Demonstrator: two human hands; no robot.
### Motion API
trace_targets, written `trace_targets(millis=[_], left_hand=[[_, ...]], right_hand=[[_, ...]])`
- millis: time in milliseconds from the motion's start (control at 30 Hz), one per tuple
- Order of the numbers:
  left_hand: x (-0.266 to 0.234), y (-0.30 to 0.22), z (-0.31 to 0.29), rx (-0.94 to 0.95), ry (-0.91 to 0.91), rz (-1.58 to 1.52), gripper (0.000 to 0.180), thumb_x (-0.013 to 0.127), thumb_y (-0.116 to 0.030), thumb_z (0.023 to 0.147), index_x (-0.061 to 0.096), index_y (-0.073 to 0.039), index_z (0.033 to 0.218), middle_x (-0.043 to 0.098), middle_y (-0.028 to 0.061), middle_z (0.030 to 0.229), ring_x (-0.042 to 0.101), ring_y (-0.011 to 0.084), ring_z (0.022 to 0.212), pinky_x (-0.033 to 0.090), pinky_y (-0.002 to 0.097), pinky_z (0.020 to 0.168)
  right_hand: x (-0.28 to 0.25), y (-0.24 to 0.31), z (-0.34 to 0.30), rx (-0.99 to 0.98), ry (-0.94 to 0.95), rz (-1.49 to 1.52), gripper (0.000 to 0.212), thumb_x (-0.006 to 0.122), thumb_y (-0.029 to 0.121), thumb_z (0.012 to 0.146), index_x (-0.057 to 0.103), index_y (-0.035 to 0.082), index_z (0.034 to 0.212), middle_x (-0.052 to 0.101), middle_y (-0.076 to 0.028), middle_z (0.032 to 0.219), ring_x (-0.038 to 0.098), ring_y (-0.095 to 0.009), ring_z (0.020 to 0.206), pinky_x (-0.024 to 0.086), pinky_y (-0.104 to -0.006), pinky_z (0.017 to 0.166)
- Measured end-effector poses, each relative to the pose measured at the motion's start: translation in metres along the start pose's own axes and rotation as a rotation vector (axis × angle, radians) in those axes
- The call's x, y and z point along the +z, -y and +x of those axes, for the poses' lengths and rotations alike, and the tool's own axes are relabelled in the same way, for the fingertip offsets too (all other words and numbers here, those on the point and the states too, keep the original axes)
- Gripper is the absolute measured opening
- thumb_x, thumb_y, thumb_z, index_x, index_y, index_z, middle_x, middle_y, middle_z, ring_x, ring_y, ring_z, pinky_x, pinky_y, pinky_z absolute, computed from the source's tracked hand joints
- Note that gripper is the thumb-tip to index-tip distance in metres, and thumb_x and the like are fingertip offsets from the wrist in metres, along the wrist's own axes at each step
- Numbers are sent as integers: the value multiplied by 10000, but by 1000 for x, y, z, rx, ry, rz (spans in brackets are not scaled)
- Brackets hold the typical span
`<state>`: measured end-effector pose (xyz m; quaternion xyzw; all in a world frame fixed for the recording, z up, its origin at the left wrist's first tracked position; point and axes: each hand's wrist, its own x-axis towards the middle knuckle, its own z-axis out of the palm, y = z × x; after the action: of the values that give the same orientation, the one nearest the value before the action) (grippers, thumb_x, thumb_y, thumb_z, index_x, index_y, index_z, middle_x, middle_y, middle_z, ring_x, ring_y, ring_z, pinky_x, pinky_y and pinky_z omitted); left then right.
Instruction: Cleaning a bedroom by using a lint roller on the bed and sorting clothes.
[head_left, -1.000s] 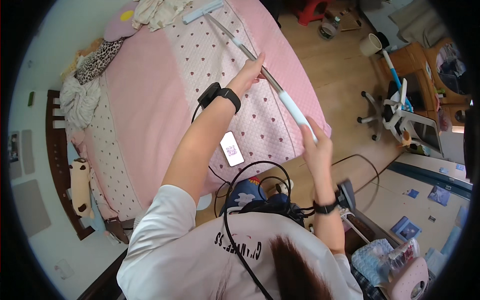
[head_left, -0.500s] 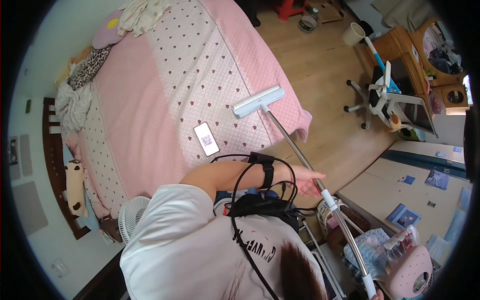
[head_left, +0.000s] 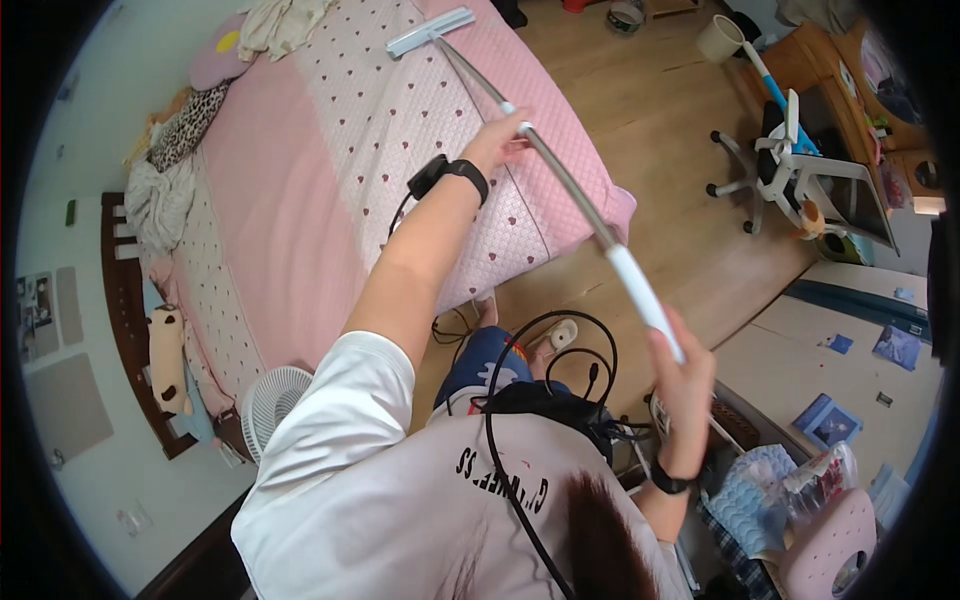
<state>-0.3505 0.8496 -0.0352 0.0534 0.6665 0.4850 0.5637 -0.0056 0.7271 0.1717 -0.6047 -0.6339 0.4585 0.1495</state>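
A long-handled cleaning tool (head_left: pixel 575 190) reaches from my body out over the bed. Its wide pale-blue and white head (head_left: pixel 430 34) rests on the quilted pink and white bedspread (head_left: pixel 270 180), near the far part of the heart-dotted strip. My left hand (head_left: pixel 503 143) is wrapped around the metal pole beside a white collar. Lower down, my right hand (head_left: pixel 683 370) grips the end of the white handle sleeve. Both wrists carry black straps. My left forearm covers part of the bedspread, and no phone shows there.
A white desk chair (head_left: pixel 790 170) stands on the wooden floor right of the bed, near a cream bin (head_left: pixel 720 40). At the left is a white fan (head_left: pixel 275 405). A black cable (head_left: pixel 500 420) loops before my waist. Pink and blue items (head_left: pixel 750 490) sit at lower right.
The tool's head has slid away from me and leftward over the bedspread. My left arm has stretched forward along the pole, and my right hand has come up into view. The phone no longer shows.
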Motion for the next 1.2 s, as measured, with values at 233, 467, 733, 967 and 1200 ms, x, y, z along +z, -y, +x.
trace_targets(millis=[233,467,733,967,1200], left_hand=[[102,108,-82,-164,384,-849,87,590,-120,722,519,-69,711,538,49,642,558,177,633,470,300,556],[159,209,-151,-471,571,-399,94,530,-211,795,544,-125,761,592,9,719,573,122,702,462,279,652],[29,132,-39,76,-26,-369,256,522,-261,831,531,-5,831,565,103,692,569,213,593,483,310,528],[-70,169,-38,238,-475,119,505,603,-361,755,495,60,1013,561,163,856,581,287,717,456,378,671],[-132,206,-68,-46,-1104,608,737,701,-275,602,333,72,1137,381,215,1138,369,344,1065,333,423,902]], right_hand=[[-236,-86,-168,182,-330,-100,320,493,238,848,567,5,1056,447,49,636,337,-10,493,211,-173,406],[-275,-44,-196,107,-1018,-131,310,531,251,827,565,-14,984,518,-48,822,444,-133,698,322,-248,598],[-241,-108,-112,171,-112,-248,126,545,143,810,558,22,844,469,23,635,418,-51,508,333,-176,439],[-63,-95,55,1,543,-651,328,690,279,655,543,7,765,495,-84,561,459,-145,531,390,-301,497],[105,-51,144,-146,448,-346,449,541,249,833,435,95,1241,473,-53,581,422,-121,540,387,-266,521]])
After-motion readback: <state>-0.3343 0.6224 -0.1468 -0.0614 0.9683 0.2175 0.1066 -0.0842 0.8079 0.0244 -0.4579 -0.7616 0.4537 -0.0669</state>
